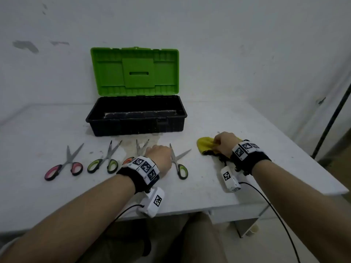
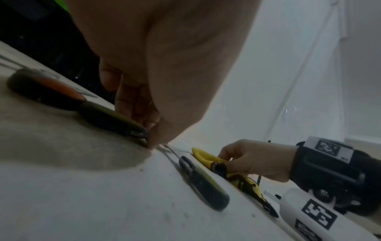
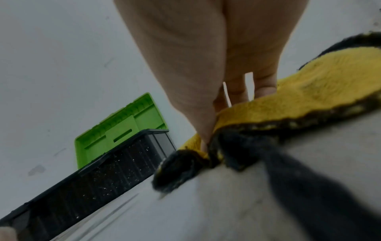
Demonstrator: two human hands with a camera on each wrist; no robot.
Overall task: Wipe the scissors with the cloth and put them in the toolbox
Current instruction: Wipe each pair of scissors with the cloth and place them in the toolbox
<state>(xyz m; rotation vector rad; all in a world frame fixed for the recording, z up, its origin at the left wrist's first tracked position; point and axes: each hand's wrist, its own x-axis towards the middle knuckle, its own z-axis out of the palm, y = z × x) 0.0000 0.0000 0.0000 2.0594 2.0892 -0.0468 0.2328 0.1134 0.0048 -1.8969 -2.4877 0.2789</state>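
Observation:
Four pairs of scissors lie in a row in front of the toolbox: pink-handled (image 1: 63, 165), green-handled (image 1: 103, 161), orange-handled (image 1: 128, 160) and a second green-handled pair (image 1: 179, 165). My left hand (image 1: 157, 153) covers most of the orange-handled scissors (image 2: 51, 89); its curled fingers and thumb pinch them near the pivot, and they still lie flat on the table. My right hand (image 1: 221, 143) pinches a fold of the yellow cloth (image 1: 204, 146) with dark edges, which rests on the table at the right. In the right wrist view the thumb and fingers grip the cloth (image 3: 309, 91).
The black toolbox (image 1: 136, 126) stands open at the back centre, its green lid (image 1: 134, 71) upright against the white wall. The white table (image 1: 209, 196) ends close at the right and front. A dark pole (image 1: 332, 120) leans beyond the right edge.

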